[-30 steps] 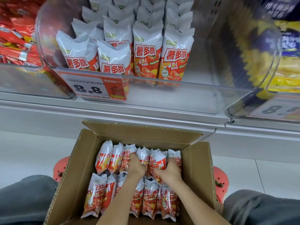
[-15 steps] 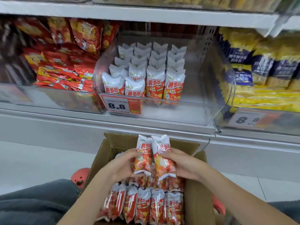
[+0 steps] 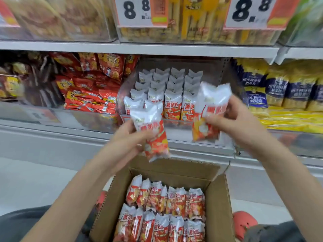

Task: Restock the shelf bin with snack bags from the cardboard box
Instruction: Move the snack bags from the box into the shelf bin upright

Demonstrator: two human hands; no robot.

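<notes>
The left hand (image 3: 129,137) grips one red-and-white snack bag (image 3: 153,135), the right hand (image 3: 234,123) another (image 3: 209,112), both raised before the clear plastic shelf bin (image 3: 176,126), above the open cardboard box (image 3: 218,198).

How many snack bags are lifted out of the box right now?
2. One bag is in the left hand, the other in the right hand, both raised before the shelf bin. None seems hidden.

We're in a shop aisle: price tags (image 3: 138,12) at 12 o'clock, stocked snack shelves (image 3: 139,49), open restock carton (image 3: 216,206) at 6.
</notes>
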